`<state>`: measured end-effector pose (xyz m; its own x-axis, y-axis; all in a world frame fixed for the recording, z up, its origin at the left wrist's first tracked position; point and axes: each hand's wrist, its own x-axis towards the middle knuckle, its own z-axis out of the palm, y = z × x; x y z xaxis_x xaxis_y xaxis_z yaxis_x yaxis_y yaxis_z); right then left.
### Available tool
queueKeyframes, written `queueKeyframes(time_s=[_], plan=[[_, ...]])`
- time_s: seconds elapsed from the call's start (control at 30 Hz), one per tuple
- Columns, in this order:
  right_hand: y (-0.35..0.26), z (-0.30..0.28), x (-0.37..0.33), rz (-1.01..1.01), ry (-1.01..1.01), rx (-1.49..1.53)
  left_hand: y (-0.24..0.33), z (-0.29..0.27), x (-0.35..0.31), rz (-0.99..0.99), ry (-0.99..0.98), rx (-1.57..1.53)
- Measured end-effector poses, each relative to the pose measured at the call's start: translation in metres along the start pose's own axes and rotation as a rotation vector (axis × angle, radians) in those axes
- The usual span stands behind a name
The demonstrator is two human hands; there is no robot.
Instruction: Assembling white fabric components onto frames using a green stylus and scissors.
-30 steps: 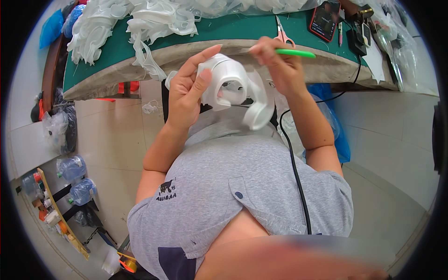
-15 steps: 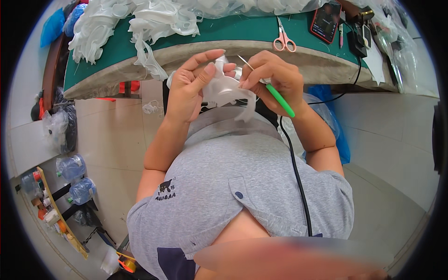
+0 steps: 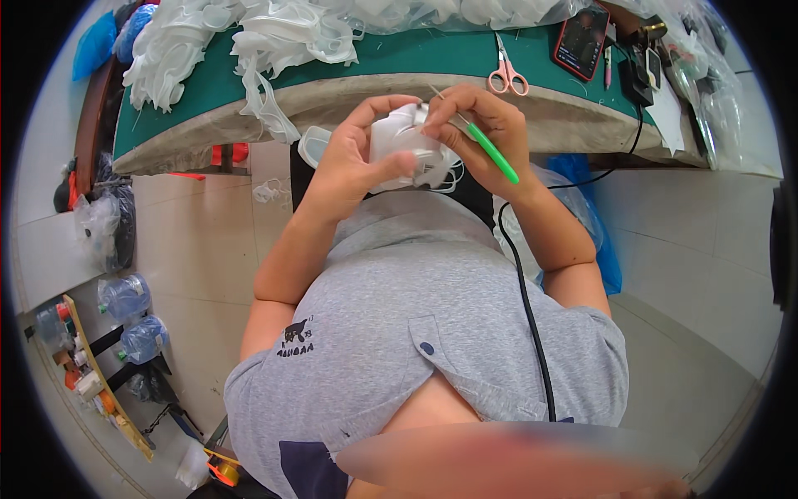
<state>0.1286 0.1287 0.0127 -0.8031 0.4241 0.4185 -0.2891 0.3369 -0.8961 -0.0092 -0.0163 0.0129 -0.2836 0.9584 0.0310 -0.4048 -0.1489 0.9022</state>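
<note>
My left hand [image 3: 349,170] curls around a thin white translucent piece [image 3: 392,137], its thumb lying across the near side. What the piece is, I cannot make out. In my right hand [image 3: 490,121] is a slim tool with a green handle [image 3: 495,155] and a thin pointed metal shaft. Its tip sticks out past the fingers, up and to the left. The right fingertips are pinched at the right edge of the white piece. Loose white loops hang below it. Beside my left wrist, a pale cup-like piece [image 3: 314,145] shows at the table edge.
Heaps of similar white pieces [image 3: 287,37] cover the green table [image 3: 416,62], one strand drooping over its front edge. Pink-handled scissors [image 3: 506,76] and a phone [image 3: 580,41] lie to the right. A black cable [image 3: 522,274] runs down over my shirt.
Between my hands the white piece has been turned and gathered up, its hanging strip no longer showing. My left thumb has come down over it, and my right hand with the tool has shifted slightly left.
</note>
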Motion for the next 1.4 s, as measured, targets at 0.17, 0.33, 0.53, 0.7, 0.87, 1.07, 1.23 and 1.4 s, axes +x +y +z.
queueKeyframes(time_s=[0.17,0.33,0.53,0.7,0.87,1.07,1.23,1.4], plan=[[0.023,0.001,0.008,0.27,-0.044,0.388,0.009,-0.006,0.001,-0.148,0.064,-0.027],[0.01,-0.001,0.0,0.334,-0.215,0.41,0.009,-0.007,0.001,-0.122,0.191,-0.092],[0.041,-0.003,0.004,0.259,-0.115,-0.085,0.0,-0.028,0.006,-0.412,-0.462,-1.16],[0.025,-0.008,0.013,-0.118,-0.072,-0.52,-0.01,-0.036,0.01,-0.437,-0.422,-1.401],[0.013,0.002,0.004,-0.104,-0.198,0.002,-0.014,-0.037,0.013,-0.388,-0.442,-1.481],[0.027,0.01,-0.008,-0.119,-0.292,-0.194,0.005,-0.051,0.01,-0.294,-0.216,-1.073],[-0.002,-0.003,0.0,-0.117,-0.139,-0.249,0.021,-0.049,-0.005,-0.212,0.222,0.579],[0.001,0.01,0.002,-0.232,-0.107,-0.277,0.03,-0.003,-0.004,0.596,0.34,1.3]])
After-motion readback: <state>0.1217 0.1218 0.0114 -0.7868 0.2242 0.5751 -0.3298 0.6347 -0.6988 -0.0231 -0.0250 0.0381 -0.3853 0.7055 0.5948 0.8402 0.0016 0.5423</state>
